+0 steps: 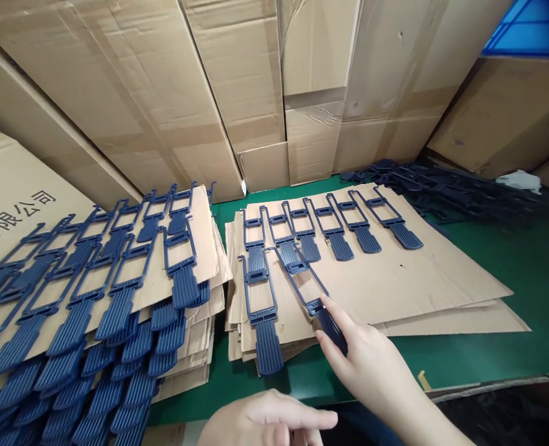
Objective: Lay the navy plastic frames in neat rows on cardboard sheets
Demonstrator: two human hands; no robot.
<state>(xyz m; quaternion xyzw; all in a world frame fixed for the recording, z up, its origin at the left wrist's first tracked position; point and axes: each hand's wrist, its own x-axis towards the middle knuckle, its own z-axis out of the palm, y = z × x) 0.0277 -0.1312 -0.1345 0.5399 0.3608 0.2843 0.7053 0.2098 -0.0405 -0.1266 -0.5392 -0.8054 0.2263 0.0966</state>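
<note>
My right hand [360, 347] grips a dark blue plastic bracket [302, 279] between thumb and fingers by its ribbed paddle end. The bracket's open frame lies over the cardboard sheet, angled away to the upper left. Beside it, to the left, another blue bracket [261, 303] rests with its ribbed end over the sheet's front edge. Behind these, a row of several like brackets [327, 217] lies on the same cardboard sheet [395, 282]. My left hand [265, 421] is low in front of the table edge, its pointing finger stretched out to the right, with nothing visible in it.
At left, layered cardboard holds many blue brackets [83, 316], their ribbed ends overhanging the front. A dark heap of similar parts [445, 186] lies at the back right of the green table [529, 266]. Tall cardboard boxes [241, 80] wall off the back.
</note>
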